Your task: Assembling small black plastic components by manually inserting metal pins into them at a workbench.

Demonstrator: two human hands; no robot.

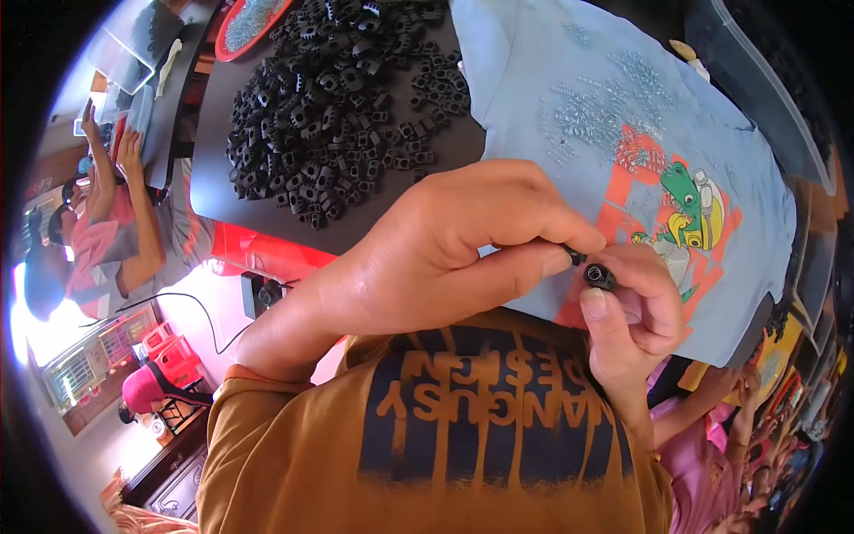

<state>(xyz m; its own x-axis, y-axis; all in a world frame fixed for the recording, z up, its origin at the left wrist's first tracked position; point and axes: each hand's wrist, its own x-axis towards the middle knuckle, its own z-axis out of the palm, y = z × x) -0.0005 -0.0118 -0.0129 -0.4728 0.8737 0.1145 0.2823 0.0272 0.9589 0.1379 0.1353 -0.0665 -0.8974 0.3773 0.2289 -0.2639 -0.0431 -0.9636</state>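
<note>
My right hand (pixel 639 311) pinches a small black cord lock body (pixel 600 277) between thumb and fingers. Its round opening faces up, with a metal coil spring showing inside. Coming from the left, my left hand (pixel 445 245) holds a small black piece (pixel 576 257) at its fingertips, just beside that opening; most of it is hidden by the fingers. Beyond the left hand a large heap of black cord lock parts (pixel 311 107) lies on the dark tabletop (pixel 218 133). Loose coil springs (pixel 605 111) are spread over a light blue printed cloth (pixel 511 80).
A red bowl (pixel 221 46) of springs stands at the far left. Along the far right is a clear plastic bin (pixel 783 107). Another person's arms (pixel 142 205) are at the left, and other people (pixel 703 436) sit at the right. A black cable (pixel 209 311) hangs at the left.
</note>
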